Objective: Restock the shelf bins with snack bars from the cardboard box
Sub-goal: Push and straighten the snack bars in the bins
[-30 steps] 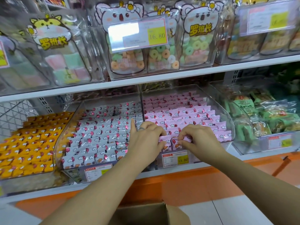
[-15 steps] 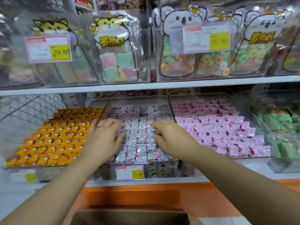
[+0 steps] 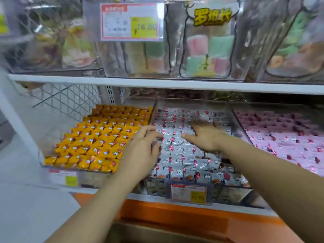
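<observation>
At bottom edge — cardboard box (image 3: 157, 234) cut off; price tag (image 3: 189, 193) blurred.

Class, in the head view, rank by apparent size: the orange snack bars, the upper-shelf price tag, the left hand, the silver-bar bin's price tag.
1. orange snack bars, as a block
2. upper-shelf price tag and left hand: about alike; the hand is nearer, so unranked
3. silver-bar bin's price tag

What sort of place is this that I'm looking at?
Most likely a snack shop aisle: a price tag reading 16.80, clear bins packed with neat rows of orange bars, silver bars and pink bars, and bagged sweets above.
</observation>
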Motion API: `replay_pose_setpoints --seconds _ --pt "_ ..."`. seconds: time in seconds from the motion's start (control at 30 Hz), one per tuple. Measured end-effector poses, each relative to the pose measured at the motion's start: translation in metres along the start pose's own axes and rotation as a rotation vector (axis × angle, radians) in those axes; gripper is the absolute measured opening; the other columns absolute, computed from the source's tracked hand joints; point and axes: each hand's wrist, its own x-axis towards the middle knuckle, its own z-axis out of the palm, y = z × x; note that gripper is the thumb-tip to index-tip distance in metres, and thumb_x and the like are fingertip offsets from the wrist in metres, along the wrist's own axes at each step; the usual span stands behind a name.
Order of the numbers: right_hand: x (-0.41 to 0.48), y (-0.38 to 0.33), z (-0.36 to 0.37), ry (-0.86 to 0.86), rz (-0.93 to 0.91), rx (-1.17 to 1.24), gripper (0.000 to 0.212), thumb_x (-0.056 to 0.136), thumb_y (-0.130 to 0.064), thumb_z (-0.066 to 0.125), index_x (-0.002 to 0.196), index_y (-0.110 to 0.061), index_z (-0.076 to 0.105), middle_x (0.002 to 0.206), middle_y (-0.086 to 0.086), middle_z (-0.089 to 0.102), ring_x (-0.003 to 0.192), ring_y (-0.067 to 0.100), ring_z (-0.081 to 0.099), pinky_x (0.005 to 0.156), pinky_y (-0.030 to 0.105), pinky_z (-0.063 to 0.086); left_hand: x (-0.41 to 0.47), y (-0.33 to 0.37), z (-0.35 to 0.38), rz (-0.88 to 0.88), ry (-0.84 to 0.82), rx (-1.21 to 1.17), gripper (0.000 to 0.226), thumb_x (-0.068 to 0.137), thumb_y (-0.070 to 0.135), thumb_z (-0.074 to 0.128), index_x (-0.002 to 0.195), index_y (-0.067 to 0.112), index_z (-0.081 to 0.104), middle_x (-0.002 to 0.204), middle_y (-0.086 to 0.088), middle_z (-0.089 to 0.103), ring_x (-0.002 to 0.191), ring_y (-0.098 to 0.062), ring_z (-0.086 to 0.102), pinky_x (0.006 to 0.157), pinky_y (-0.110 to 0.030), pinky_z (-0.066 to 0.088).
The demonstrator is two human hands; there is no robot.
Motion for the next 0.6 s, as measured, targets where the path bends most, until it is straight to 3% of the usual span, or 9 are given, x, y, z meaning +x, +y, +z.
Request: replay_pose_setpoints --seconds 0.07,0.13,0.3,0.47,0.6 --pt "0.004 0.0 0.0 -0.027 0.029 -0.019 0.081 0.09 -0.07 0.018 0.152 -0.02 0.001 0.16 -0.001 -0.006 0.146 0.016 -0.008 0.116 0.053 -0.007 -0.001 0.0 0.0 -0.016 0.0 0.008 0.027 0.095 0.022 0.052 0.12 0.021 0.062 0.136 0.005 0.043 0.117 -0.016 0.049 0.095 -0.031 0.044" --pt "0.004 -0.001 -0.002 -0.039 0.045 -0.003 0.081 0.09 -0.069 0.016 0.152 -0.02 -0.002 0.159 -0.001 -0.009 0.146 0.015 -0.013 0.115 0.053 -0.01 -0.001 0.002 -0.001 -0.02 -0.002 0.023 0.028 0.095 0.023 0.051 0.121 0.021 0.061 0.137 0.005 0.042 0.117 -0.017 0.05 0.095 -0.034 0.046" --pt "-0.029 -0.009 0.003 0.139 -0.03 -0.048 0.081 0.09 -0.068 0.021 0.15 -0.015 0.011 0.16 0.003 0.002 0.147 0.02 -0.002 0.116 0.053 -0.004 -0.001 0.002 -0.001 -0.021 0.006 0.041 0.028 0.096 0.025 0.049 0.122 0.024 0.06 0.138 0.008 0.042 0.115 -0.016 0.051 0.092 -0.033 0.046" --pt "-0.055 -0.02 0.02 0.028 -0.052 -0.053 0.093 0.083 -0.076 0.015 0.152 -0.016 -0.004 0.16 0.001 -0.008 0.146 0.017 -0.01 0.117 0.052 -0.006 -0.001 0.001 0.002 -0.016 0.013 0.043 0.028 0.096 0.025 0.05 0.121 0.024 0.06 0.137 0.007 0.043 0.116 -0.017 0.051 0.095 -0.036 0.046" --pt "-0.04 -0.018 0.017 0.012 -0.083 0.005 0.092 0.082 -0.074 0.015 0.152 -0.015 0.001 0.16 0.002 -0.005 0.146 0.018 -0.008 0.116 0.053 -0.009 -0.001 0.0 0.001 -0.004 0.008 0.057 0.026 0.095 0.023 0.051 0.119 0.023 0.062 0.137 0.005 0.045 0.113 -0.023 0.054 0.096 -0.042 0.045"
